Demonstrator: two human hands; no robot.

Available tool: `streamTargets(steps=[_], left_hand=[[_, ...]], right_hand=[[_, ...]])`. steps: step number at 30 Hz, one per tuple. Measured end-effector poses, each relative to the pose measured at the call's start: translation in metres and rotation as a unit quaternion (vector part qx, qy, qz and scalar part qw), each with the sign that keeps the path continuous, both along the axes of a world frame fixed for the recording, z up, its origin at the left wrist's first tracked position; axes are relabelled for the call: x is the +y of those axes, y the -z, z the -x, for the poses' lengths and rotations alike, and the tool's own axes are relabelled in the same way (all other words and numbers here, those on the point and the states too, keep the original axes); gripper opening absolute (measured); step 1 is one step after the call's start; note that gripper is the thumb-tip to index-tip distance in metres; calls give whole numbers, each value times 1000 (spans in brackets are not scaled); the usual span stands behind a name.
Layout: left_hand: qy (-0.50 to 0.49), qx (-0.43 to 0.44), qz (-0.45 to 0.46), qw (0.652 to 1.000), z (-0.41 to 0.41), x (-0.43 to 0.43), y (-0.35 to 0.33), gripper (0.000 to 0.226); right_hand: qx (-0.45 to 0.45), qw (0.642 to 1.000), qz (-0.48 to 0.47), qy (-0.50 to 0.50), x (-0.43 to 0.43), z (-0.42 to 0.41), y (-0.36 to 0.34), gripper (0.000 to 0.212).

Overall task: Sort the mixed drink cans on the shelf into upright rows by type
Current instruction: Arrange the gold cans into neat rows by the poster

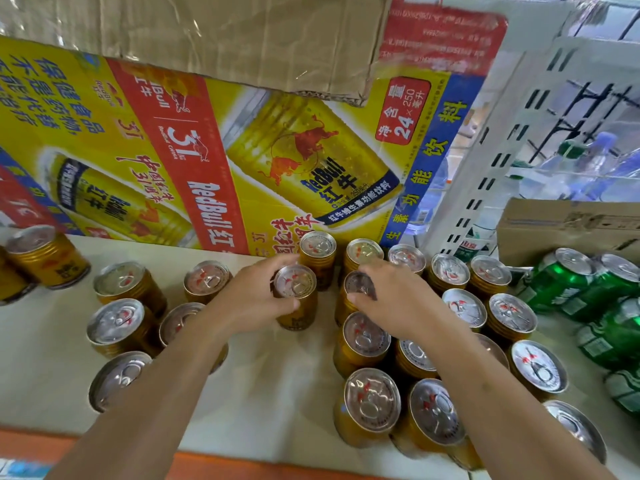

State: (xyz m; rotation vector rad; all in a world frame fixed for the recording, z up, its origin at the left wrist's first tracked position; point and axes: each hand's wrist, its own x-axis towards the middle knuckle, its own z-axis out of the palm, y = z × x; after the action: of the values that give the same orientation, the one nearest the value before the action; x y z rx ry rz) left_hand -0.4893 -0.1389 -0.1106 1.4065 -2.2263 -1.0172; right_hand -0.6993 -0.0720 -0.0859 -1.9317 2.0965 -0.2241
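Left hand (256,296) grips gold can (295,289) just in front of carton (207,150), near its middle. Fingers wrap the far side, thumb across the near side below the rim. The can is upright, its base at the level of the shelf (277,375); cannot tell if it is lifted.

Right hand (398,299) grasps second can (358,284) from above, in front of carton's right part. Fingers curl over the far rim, thumb on the near edge. This can is upright and half hidden by the hand.

Both forearms are bare, reach in from the shelf's near edge and converge toward carton.

Gold can has a ribbed gold body and a silver lid with pull tab and red marks. Packed cans (372,400) of the same type stand upright in rows in front of carton's right end. Loose cans (116,320) are spread apart in front of its left half. Green cans (568,282) sit past carton's right end, below brown box (568,226).
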Motion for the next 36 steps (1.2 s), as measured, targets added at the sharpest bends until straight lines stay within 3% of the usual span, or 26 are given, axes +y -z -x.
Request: streamTargets(steps=[6, 15, 20, 23, 26, 31, 36], left_hand=[[-86, 43, 18, 995, 9, 6, 8, 46], [-65, 64, -10, 996, 26, 3, 14, 67], [-75, 79, -16, 994, 33, 3, 17, 59], [-81, 67, -38, 994, 34, 2, 18, 72], [-99, 111, -67, 987, 36, -5, 14, 84], [-139, 107, -98, 980, 48, -24, 12, 61], [-144, 64, -82, 984, 55, -25, 14, 54]], right_hand=[[-5, 1000, 6, -9, 3, 1, -2, 39], [-2, 1000, -14, -10, 1, 4, -3, 46], [14, 999, -27, -19, 1, 4, -3, 48], [13, 999, -30, -19, 1, 4, -4, 51], [-2, 1000, -26, -15, -1, 6, -4, 53], [4, 999, -38, -10, -6, 9, -2, 52], [21, 998, -58, -19, -10, 11, 7, 58]])
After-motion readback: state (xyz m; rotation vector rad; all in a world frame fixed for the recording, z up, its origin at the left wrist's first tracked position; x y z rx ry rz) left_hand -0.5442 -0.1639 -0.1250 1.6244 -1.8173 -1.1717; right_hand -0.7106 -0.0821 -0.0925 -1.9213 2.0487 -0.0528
